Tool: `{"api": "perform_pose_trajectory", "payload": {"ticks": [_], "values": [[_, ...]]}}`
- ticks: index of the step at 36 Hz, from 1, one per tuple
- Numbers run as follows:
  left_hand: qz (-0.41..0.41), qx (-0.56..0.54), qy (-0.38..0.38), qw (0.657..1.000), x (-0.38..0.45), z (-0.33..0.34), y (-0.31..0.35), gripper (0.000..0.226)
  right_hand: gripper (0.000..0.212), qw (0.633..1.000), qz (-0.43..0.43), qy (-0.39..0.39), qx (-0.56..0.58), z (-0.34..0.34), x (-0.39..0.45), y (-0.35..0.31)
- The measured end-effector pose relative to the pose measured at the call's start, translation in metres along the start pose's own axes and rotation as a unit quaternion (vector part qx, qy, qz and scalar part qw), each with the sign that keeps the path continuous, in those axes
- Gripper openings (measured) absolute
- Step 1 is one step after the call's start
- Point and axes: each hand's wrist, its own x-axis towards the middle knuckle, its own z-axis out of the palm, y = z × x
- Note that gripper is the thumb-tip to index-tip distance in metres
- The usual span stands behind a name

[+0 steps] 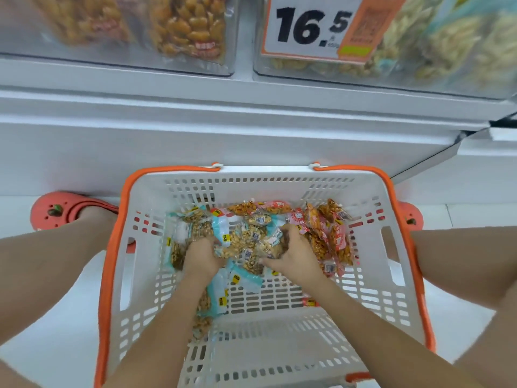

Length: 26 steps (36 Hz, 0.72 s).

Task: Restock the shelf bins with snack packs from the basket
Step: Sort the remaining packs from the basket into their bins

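Reached down into basket (397,275), white with orange rim, standing on pale floor (56,317). Left hand (202,255) deep among packs, fingers curled into teal-edged nut packs (240,242) at middle of heap; grip looked closed on them, though fingertips were hidden under wrappers. Right hand (293,252) just beside, fingers bent and clutching same pile from other side, thumb toward left hand. More teal packs under left forearm, toward near wall. Red packs (333,236) heaped at far right corner of basket, touching right hand's knuckles. Coral clogs (56,211) flanked basket on either side. Beyond, white shelf base (223,135). Above it, clear bins (140,32) holding bagged snacks, blurred; price tag (316,26) reading 16.5 on right bin.
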Motion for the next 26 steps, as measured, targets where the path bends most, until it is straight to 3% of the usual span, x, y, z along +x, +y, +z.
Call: {"api": "perform_pose_trajectory", "payload": {"ticks": [3, 5, 7, 10, 12, 17, 20, 24, 26], "values": [[0.019, -0.032, 0.023, 0.999, -0.005, -0.026, 0.018, 0.039, 0.082, 0.99, 0.049, -0.002, 0.134, -0.015, -0.002, -0.012], [0.046, -0.076, 0.053, 0.995, -0.009, -0.052, 0.036, 0.029, 0.085, 0.96, 0.085, 0.002, 0.267, -0.028, -0.002, -0.026], [0.081, -0.152, 0.093, 0.981, -0.017, -0.079, 0.057, 0.023, 0.066, 0.927, 0.106, 0.021, 0.358, -0.047, -0.005, -0.046], [0.12, -0.288, 0.134, 0.941, -0.04, -0.12, 0.09, 0.028, 0.07, 0.876, 0.086, 0.028, 0.474, -0.08, -0.012, -0.072], [0.138, -0.355, 0.123, 0.916, -0.054, -0.141, 0.102, 0.031, 0.076, 0.852, 0.044, 0.017, 0.521, -0.102, -0.019, -0.091], [0.123, -0.477, -0.025, 0.87, -0.09, -0.186, 0.114, 0.032, 0.017, 0.842, -0.027, -0.008, 0.538, -0.151, -0.051, -0.128], [0.16, -0.49, -0.08, 0.853, -0.109, -0.206, 0.121, 0.033, 0.014, 0.851, -0.058, -0.039, 0.52, -0.176, -0.069, -0.141], [0.197, -0.489, -0.068, 0.847, -0.121, -0.216, 0.129, 0.035, 0.031, 0.865, -0.088, -0.066, 0.49, -0.198, -0.086, -0.15], [0.207, -0.526, -0.09, 0.82, -0.121, -0.213, 0.129, 0.041, 0.038, 0.861, -0.095, -0.068, 0.496, -0.202, -0.09, -0.148]]}}
